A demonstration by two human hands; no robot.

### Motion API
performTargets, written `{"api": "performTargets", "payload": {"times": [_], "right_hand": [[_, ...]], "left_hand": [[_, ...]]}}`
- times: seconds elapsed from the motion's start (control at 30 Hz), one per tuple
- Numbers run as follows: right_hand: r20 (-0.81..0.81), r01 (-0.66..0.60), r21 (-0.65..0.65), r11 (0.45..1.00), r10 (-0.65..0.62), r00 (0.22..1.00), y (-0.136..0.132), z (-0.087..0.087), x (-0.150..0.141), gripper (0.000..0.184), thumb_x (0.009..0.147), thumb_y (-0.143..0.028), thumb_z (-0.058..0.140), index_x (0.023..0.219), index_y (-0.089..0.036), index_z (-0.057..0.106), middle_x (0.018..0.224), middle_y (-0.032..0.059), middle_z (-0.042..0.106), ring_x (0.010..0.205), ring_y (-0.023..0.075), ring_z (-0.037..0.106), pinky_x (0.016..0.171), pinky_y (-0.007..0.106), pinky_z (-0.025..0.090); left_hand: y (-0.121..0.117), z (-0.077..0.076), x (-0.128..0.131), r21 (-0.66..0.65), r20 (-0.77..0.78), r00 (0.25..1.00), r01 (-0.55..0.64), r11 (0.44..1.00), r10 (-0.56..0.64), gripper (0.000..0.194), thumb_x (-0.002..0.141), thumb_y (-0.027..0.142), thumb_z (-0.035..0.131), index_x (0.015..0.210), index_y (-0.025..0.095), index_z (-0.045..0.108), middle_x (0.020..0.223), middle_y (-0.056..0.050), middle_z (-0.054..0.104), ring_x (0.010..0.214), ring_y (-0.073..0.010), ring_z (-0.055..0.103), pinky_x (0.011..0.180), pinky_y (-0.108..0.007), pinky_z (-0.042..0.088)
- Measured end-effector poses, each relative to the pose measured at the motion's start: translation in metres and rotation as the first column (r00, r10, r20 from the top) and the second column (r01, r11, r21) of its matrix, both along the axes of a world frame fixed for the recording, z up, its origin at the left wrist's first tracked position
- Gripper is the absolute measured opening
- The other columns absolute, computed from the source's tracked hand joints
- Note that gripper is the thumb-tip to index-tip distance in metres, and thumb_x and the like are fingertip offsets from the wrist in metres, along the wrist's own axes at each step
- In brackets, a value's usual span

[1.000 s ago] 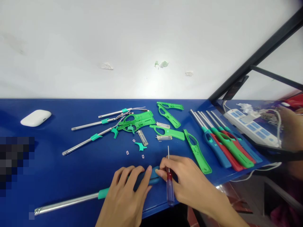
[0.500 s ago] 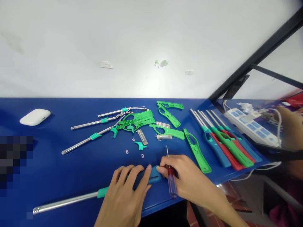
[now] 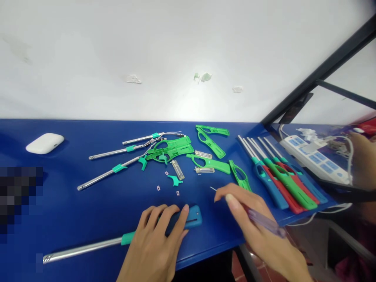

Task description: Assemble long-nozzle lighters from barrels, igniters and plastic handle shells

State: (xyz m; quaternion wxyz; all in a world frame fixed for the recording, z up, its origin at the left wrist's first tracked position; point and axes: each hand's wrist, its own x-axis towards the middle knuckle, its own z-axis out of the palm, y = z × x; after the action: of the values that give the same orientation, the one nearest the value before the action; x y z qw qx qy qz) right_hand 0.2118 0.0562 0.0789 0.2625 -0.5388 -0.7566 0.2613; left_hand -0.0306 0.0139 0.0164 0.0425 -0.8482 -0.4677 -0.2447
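Observation:
My left hand (image 3: 155, 239) lies with curled fingers over the blue handle of a long-nozzle lighter (image 3: 188, 218) near the table's front edge, pressing it down; its metal tube (image 3: 82, 248) runs left. My right hand (image 3: 252, 223) is closed on a small screwdriver (image 3: 264, 221) with a clear handle, its thin tip pointing left above the table, apart from the lighter. Beyond the hands lie green lighter shells (image 3: 170, 149), metal tubes (image 3: 108, 172) with teal collars, clear fuel cells (image 3: 178, 169) and tiny loose parts (image 3: 158, 188).
Several whole lighters (image 3: 279, 176) in blue, red and green lie in a row at the right. A white earbud case (image 3: 44, 143) sits at the far left. A white power strip (image 3: 315, 158) lies behind a black frame, where another person's hand (image 3: 362, 160) shows.
My right hand has drawn back to the right from the lighter handle, and the screwdriver has swung from upright to nearly level. The left hand stays on the lighter.

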Motion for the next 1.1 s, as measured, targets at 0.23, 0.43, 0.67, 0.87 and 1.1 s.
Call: {"api": "performTargets", "payload": {"times": [0.23,0.43,0.67,0.87,1.1], "right_hand": [[-0.329,0.209,0.18,0.961,-0.141,0.934,-0.009,-0.005,-0.015,0.01,0.1,-0.031,0.068,0.106,-0.028,0.06,0.068,-0.0068,0.06,0.052,0.0107,0.056,0.049,0.023,0.047],[-0.535,0.185,0.183,0.966,-0.06,0.843,-0.003,-0.018,-0.039,0.017,0.103,-0.039,0.065,0.112,-0.029,0.055,0.059,-0.0105,0.057,0.04,0.0078,0.046,0.037,0.019,0.036],[-0.709,0.167,0.181,0.969,0.011,0.706,0.003,-0.018,-0.051,0.013,0.112,-0.038,0.044,0.107,-0.027,0.049,0.068,-0.0072,0.052,0.052,0.0084,0.051,0.044,0.018,0.04],[-0.699,0.183,0.285,0.941,0.073,0.712,0.003,-0.028,-0.058,0.012,0.112,-0.038,0.042,0.106,-0.028,0.045,0.07,-0.0057,0.055,0.058,0.0122,0.053,0.05,0.023,0.044],[-0.67,0.118,0.304,0.945,0.125,0.732,0.004,-0.032,-0.056,0.01,0.113,-0.036,0.042,0.108,-0.028,0.045,0.071,-0.0057,0.055,0.059,0.0126,0.053,0.055,0.027,0.045]], "left_hand": [[0.0,0.002,-0.003,-0.005,0.008,1.0,0.001,1.0,-0.001,0.037,0.106,0.018,0.048,0.14,0.017,0.062,0.117,-0.007,0.071,0.107,-0.0262,0.06,0.092,-0.045,0.049],[0.0,0.0,-0.001,0.0,0.002,1.0,-0.003,1.0,0.003,0.036,0.107,0.019,0.047,0.14,0.018,0.062,0.117,-0.008,0.071,0.107,-0.0264,0.061,0.091,-0.045,0.049],[-0.002,0.0,-0.001,-0.016,0.012,1.0,-0.014,1.0,0.014,0.036,0.107,0.02,0.046,0.138,0.022,0.063,0.116,-0.007,0.07,0.105,-0.026,0.061,0.091,-0.045,0.05],[-0.002,0.001,0.001,-0.014,0.027,0.999,-0.019,1.0,0.019,0.035,0.107,0.02,0.047,0.138,0.021,0.063,0.117,-0.007,0.07,0.107,-0.0264,0.061,0.091,-0.045,0.049],[-0.001,0.002,0.001,-0.032,0.025,1.0,-0.009,0.999,0.009,0.036,0.106,0.021,0.048,0.139,0.021,0.063,0.117,-0.007,0.071,0.106,-0.0268,0.061,0.091,-0.045,0.049]]}}
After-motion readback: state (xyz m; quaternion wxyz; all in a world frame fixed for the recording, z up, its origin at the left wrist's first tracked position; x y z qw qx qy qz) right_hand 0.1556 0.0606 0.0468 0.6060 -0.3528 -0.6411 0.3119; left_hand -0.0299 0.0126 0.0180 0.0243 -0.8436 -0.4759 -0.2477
